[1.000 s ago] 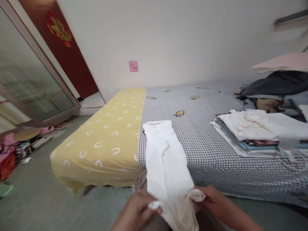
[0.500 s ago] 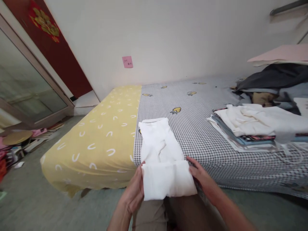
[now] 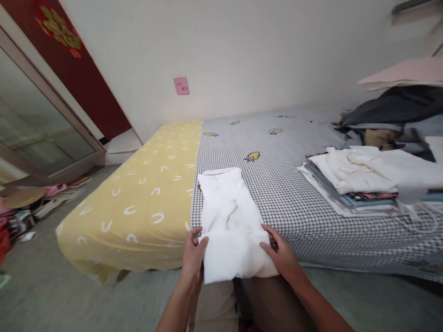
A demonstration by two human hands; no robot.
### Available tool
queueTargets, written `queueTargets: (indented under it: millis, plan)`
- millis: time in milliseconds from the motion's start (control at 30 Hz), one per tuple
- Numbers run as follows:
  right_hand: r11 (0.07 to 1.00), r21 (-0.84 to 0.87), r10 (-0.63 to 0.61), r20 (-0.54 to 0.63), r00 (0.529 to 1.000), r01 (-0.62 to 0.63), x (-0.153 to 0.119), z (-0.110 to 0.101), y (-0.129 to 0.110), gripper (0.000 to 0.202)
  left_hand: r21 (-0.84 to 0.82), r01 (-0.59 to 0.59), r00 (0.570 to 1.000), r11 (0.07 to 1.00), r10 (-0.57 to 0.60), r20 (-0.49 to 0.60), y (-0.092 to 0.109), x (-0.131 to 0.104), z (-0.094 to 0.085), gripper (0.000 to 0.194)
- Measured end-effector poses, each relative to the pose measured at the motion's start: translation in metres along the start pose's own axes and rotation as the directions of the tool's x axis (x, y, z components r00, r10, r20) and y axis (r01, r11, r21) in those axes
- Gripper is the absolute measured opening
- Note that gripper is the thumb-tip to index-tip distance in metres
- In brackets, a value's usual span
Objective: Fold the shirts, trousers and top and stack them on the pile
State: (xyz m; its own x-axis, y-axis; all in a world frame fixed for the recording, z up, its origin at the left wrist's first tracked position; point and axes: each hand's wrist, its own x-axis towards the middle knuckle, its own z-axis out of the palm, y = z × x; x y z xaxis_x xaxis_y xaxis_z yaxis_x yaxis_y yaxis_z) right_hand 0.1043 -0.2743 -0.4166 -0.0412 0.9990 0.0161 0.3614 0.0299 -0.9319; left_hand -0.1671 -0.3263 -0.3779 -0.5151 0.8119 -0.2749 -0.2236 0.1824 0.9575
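Observation:
A white garment [image 3: 224, 203] lies lengthwise on the near edge of the bed, its lower part folded up and hanging partly over the edge above my lap. My left hand [image 3: 194, 251] grips the left side of the folded part, thumb on top. At the right side, my right hand [image 3: 280, 251] pinches the same fold, thumb on top and fingers at the edge. Whether the garment is a shirt or trousers I cannot tell.
The bed has a yellow cover [image 3: 138, 198] on the left and a checked sheet [image 3: 277, 184] on the right. A stack of folded clothes [image 3: 367, 175] lies at right, with a dark heap [image 3: 394, 106] behind. Floor clutter [image 3: 27, 207] sits at far left.
Both thumbs have come over the top of the folded part, and my hands have shifted slightly up along its sides. The view has moved a little.

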Motion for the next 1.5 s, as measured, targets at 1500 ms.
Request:
queueTargets:
  millis: [1500]
  plan:
    - [0.75, -0.198, -0.524, 0.403, 0.75, 0.631, 0.088, -0.012, -0.016, 0.008, 0.312, -0.619, 0.653, 0.721, 0.251, 0.715, 0.045, 0.055, -0.01, 0.019]
